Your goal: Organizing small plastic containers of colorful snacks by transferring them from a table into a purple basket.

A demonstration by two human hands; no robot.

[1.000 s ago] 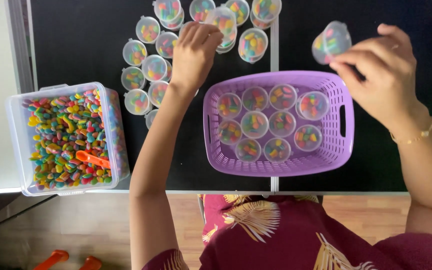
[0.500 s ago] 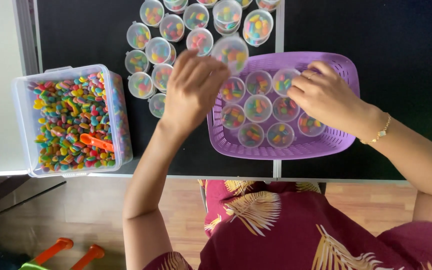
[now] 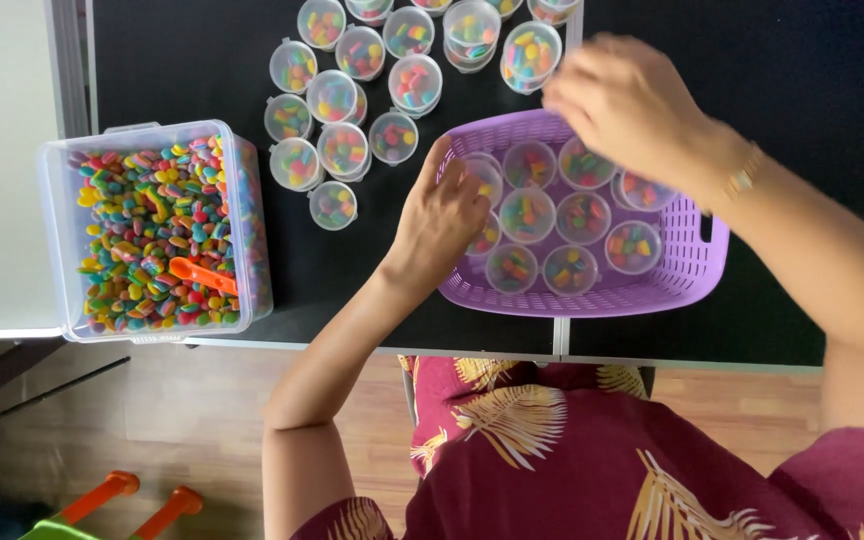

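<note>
At the frame's centre the left hand reaches over the near left rim of the purple slotted plastic basket, fingers curled on a small clear lidded cup of coloured sweets — set among others inside. Farther up, the right hand hovers blurred over the basket's far rim; its grip cannot be told.

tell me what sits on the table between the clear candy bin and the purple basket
In the head view, a cluster of small lidded candy cups stands on the black table between the clear bin and purple basket.
</note>
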